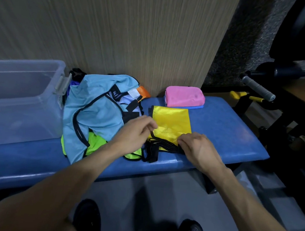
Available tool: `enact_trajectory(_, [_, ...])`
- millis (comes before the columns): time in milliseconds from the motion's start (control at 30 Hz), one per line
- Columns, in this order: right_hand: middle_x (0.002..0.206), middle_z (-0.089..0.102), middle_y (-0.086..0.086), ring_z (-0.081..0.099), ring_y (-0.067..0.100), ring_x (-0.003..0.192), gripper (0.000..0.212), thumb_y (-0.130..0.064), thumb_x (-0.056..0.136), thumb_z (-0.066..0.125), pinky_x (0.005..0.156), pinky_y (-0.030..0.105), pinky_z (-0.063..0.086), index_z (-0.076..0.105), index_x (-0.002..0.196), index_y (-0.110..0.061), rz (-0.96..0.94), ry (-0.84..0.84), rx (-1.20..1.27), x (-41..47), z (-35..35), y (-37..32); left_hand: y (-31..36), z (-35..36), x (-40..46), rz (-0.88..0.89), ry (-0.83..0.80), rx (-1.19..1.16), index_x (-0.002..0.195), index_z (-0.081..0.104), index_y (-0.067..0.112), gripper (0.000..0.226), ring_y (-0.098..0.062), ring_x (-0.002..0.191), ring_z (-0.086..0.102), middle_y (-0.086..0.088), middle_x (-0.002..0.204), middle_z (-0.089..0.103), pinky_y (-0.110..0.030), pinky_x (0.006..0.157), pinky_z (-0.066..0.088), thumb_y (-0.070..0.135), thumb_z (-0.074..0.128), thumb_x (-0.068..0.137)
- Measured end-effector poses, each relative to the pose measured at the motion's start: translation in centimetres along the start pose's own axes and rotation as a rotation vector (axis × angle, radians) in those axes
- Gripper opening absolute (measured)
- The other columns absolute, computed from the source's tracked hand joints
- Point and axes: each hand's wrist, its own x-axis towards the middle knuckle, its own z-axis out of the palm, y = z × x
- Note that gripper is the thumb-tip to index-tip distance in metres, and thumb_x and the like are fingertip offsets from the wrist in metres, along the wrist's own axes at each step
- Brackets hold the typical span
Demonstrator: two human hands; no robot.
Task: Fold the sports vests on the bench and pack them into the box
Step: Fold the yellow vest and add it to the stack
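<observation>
A yellow vest (171, 120) with black trim lies partly folded on the blue bench (223, 132). My left hand (133, 134) pinches its near left edge. My right hand (198, 148) grips its near edge by the black straps. Left of it sits a heap of unfolded vests: a light blue vest (93, 110) on top, a neon green vest (96, 143) under it, an orange one (144, 92) at the back. A folded pink vest (185, 97) lies on a folded blue one by the wall. The clear plastic box (21, 101) stands at the bench's left end.
A wood-grain wall panel (118, 30) rises right behind the bench. Black gym equipment with a grey handle (258, 88) and yellow knobs stands to the right. My shoes (87, 217) are on the grey floor below the bench's front edge.
</observation>
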Motion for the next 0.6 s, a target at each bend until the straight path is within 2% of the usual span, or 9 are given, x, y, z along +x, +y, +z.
enact_trajectory(100, [0.090, 0.068, -0.008, 0.056, 0.022, 0.090, 0.036, -0.047, 0.100, 0.039, 0.075, 0.038, 0.043, 0.068, 0.101, -0.024, 0.008, 0.017, -0.031, -1.1, -0.8, -0.7, 0.3, -0.7, -2.1, -0.070, 0.107, 0.171, 0.087, 0.063, 0.024, 0.011, -0.008, 0.079, 0.058, 0.013, 0.083, 0.060, -0.042, 0.077, 0.052, 0.028, 0.056, 0.094])
enact_trajectory(167, [0.097, 0.065, -0.008, 0.054, 0.022, 0.097, 0.045, -0.057, 0.095, 0.039, 0.079, 0.039, 0.041, 0.067, 0.112, -0.026, 0.004, -0.023, -0.074, -1.7, -0.8, -1.1, 0.6, -0.5, -3.7, -0.091, 0.080, 0.299, 0.081, 0.059, 0.027, 0.034, -0.011, 0.077, 0.056, 0.012, 0.076, 0.059, -0.040, 0.077, 0.050, 0.060, 0.054, 0.088])
enact_trajectory(233, [0.100, 0.060, -0.006, 0.052, 0.023, 0.099, 0.053, -0.062, 0.091, 0.040, 0.081, 0.040, 0.041, 0.064, 0.124, -0.028, 0.006, -0.067, -0.124, -1.8, -0.5, -1.8, 0.7, 0.0, -5.0, -0.107, -0.007, 0.458, 0.090, 0.060, 0.030, 0.056, -0.012, 0.086, 0.054, 0.016, 0.087, 0.060, -0.037, 0.084, 0.046, 0.084, 0.045, 0.077])
enact_trajectory(267, [0.101, 0.058, -0.005, 0.052, 0.025, 0.099, 0.057, -0.063, 0.089, 0.040, 0.081, 0.041, 0.041, 0.061, 0.129, -0.029, 0.012, -0.073, -0.140, -1.8, -0.3, -2.1, 0.7, 0.5, -5.4, -0.099, -0.035, 0.556, 0.096, 0.060, 0.031, 0.064, -0.013, 0.091, 0.053, 0.015, 0.094, 0.059, -0.036, 0.086, 0.042, 0.089, 0.043, 0.073])
enact_trajectory(367, [0.101, 0.058, -0.003, 0.053, 0.028, 0.101, 0.061, -0.062, 0.088, 0.041, 0.081, 0.044, 0.042, 0.055, 0.139, -0.031, 0.020, -0.058, -0.183, -1.5, 0.0, -2.9, 0.9, 2.0, -6.3, 0.015, 0.015, 0.750, 0.100, 0.058, 0.029, 0.061, -0.018, 0.094, 0.052, 0.012, 0.098, 0.056, -0.036, 0.084, 0.037, 0.084, 0.049, 0.074])
enact_trajectory(467, [0.102, 0.059, -0.001, 0.053, 0.029, 0.105, 0.061, -0.062, 0.087, 0.041, 0.083, 0.047, 0.041, 0.054, 0.139, -0.032, 0.034, -0.058, -0.190, -1.1, 0.0, -3.2, 1.1, 3.2, -6.4, 0.091, 0.112, 0.746, 0.094, 0.058, 0.027, 0.049, -0.019, 0.086, 0.054, 0.012, 0.086, 0.058, -0.037, 0.079, 0.039, 0.073, 0.054, 0.078])
enact_trajectory(600, [0.100, 0.059, 0.001, 0.054, 0.030, 0.103, 0.059, -0.060, 0.086, 0.043, 0.082, 0.047, 0.040, 0.056, 0.136, -0.031, 0.052, -0.043, -0.222, -1.0, 0.2, -3.7, 1.3, 4.0, -6.3, 0.108, 0.162, 0.745, 0.091, 0.060, 0.026, 0.047, -0.019, 0.078, 0.055, 0.012, 0.080, 0.062, -0.037, 0.078, 0.038, 0.070, 0.054, 0.078])
